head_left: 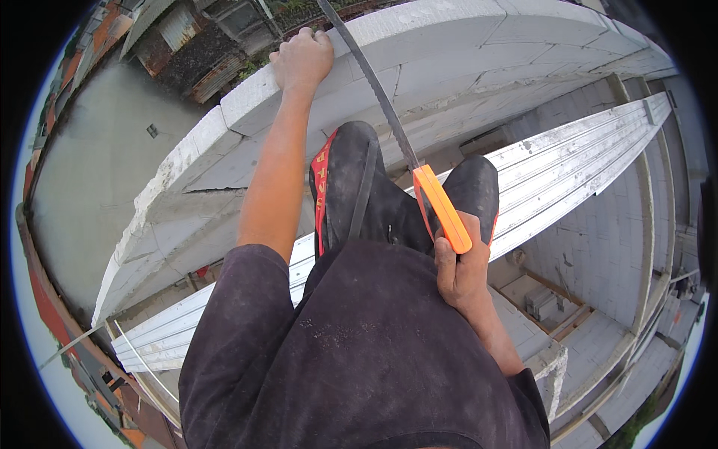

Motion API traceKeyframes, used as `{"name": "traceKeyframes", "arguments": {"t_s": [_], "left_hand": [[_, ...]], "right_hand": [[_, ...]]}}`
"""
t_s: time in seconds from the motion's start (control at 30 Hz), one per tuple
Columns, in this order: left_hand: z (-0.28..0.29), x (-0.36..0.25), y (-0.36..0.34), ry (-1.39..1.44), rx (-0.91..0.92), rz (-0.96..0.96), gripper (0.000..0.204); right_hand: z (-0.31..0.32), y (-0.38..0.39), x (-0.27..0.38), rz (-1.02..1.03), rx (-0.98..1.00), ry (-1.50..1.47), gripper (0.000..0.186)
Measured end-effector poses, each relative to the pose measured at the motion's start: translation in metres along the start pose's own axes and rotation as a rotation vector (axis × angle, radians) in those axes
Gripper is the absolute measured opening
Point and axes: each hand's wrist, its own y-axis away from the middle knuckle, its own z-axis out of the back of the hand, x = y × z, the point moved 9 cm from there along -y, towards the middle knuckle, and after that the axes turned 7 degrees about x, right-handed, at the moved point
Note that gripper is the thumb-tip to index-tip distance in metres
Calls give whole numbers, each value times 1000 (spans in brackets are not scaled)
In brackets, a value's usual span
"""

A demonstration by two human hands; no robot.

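Observation:
My right hand (458, 269) is wrapped round the orange handle of a hand saw (443, 208), low in front of my body. From there the long toothed blade slants up and to the left, its far part crossing over the top edge of a white block wall (426, 22). A little left of the blade, my left hand (303, 60) rests on the wall's top with fingers curled over the far edge of a white block (258, 93). Where the blade passes over the wall, I cannot tell whether it touches.
Ribbed metal planking (553, 168) runs beneath my legs, alongside the wall. Past its near edge lies a drop to a lower level with a framed opening (546, 303). Beyond the wall, far below, are a grey paved area (105, 165) and old sheds (187, 45).

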Motion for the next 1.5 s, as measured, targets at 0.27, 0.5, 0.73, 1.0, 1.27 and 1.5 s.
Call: {"name": "traceKeyframes", "arguments": {"t_s": [0.27,0.5,0.73,1.0,1.27,1.5], "left_hand": [[6,-6,-9,22,4,-23,52],[2,-1,-1,13,-32,-7,51],[-3,-4,-3,8,1,-23,52],[-4,1,2,18,0,-11,52],[-1,5,0,2,-3,-23,52],[-5,-1,0,1,18,-10,53]], "right_hand": [[-11,-116,17,-10,13,34,36],[1,-2,-18,90,-23,61,35],[-15,-117,12,35,-11,89,34],[-6,-22,-11,153,-79,47,35],[-5,-74,2,3,49,49,35],[-1,-47,-1,84,-15,59,36]]}}
